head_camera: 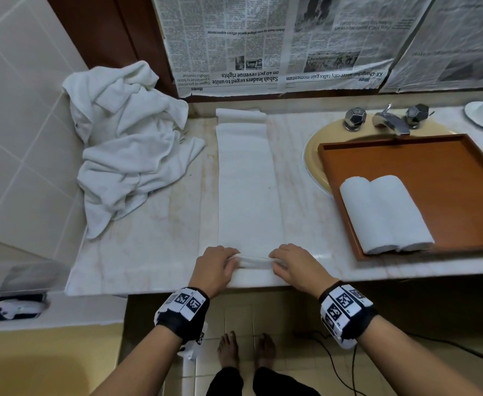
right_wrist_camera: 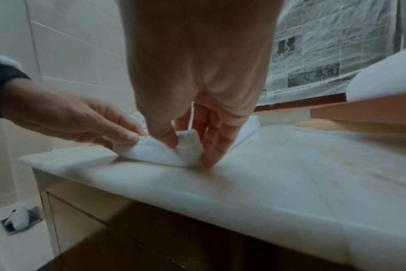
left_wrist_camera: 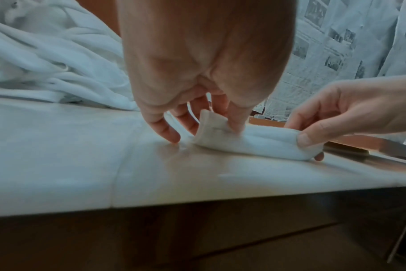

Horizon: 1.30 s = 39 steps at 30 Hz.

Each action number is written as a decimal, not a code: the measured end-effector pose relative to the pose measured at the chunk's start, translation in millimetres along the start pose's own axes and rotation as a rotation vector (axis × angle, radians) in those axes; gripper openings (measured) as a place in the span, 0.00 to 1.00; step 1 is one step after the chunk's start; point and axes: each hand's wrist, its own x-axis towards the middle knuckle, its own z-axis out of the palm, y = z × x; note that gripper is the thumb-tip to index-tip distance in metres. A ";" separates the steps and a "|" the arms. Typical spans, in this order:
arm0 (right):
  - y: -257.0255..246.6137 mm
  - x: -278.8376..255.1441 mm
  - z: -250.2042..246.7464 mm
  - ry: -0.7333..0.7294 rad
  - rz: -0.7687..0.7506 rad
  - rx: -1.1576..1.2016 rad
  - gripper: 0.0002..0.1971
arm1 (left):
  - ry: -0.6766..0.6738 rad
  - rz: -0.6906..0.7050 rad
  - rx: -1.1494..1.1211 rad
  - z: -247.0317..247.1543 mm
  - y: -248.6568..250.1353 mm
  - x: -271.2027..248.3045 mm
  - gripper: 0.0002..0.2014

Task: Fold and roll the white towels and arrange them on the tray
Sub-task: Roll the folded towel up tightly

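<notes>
Here the left hand (head_camera: 216,265) and right hand (head_camera: 296,264) pinch the rolled near end of a long folded white towel (head_camera: 247,184). Two rolled white towels (head_camera: 384,214) lie touching on the brown wooden tray (head_camera: 449,167).

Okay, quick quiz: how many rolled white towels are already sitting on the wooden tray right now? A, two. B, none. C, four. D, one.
A: two rolled towels lie side by side, touching, on the wooden tray, while the left hand and right hand pinch the near end of the folded towel on the counter, its roll only just begun.
</notes>
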 end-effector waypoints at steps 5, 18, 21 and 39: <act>5.4 3.1 1.7 0.168 0.067 0.253 0.13 | 0.083 -0.039 0.031 -1.2 4.4 3.8 0.10; -2.5 -0.9 16.3 0.261 -0.153 -0.303 0.10 | 0.280 0.156 0.111 19.7 1.4 -9.0 0.09; -7.0 2.3 17.9 0.230 -0.111 -0.279 0.13 | 0.219 0.190 0.195 15.0 1.2 -13.1 0.15; 1.9 7.1 15.3 0.231 -0.067 -0.038 0.07 | 0.142 -0.082 -0.056 -8.7 0.9 8.5 0.08</act>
